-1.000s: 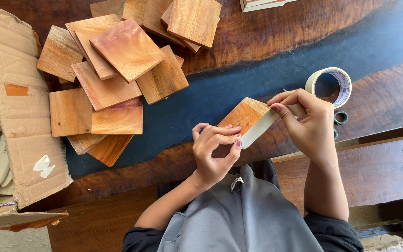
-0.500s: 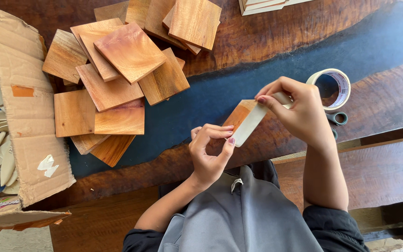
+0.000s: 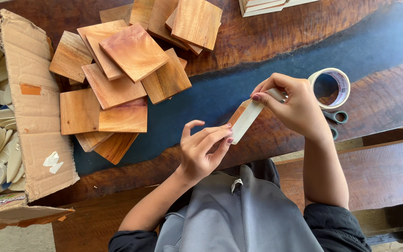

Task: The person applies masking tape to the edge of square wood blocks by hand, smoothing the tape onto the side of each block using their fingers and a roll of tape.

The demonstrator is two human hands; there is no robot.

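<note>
Over the surface [image 3: 267, 28] near my lap, my left hand [image 3: 201, 151] pinches the lower end of the tile [image 3: 244, 120] with thumb and fingertips closed on it, other fingers loose, so a slack pinch could let it swivel. Toward the right, my right hand [image 3: 295, 107] is closed on its upper end near the tape roll [image 3: 331, 87]; any wrapping there looks liable to wrinkle or stick askew if my fingers shift.

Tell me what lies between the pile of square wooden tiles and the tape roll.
In the head view: the left hand and right hand holding a taped wooden piece.
</note>
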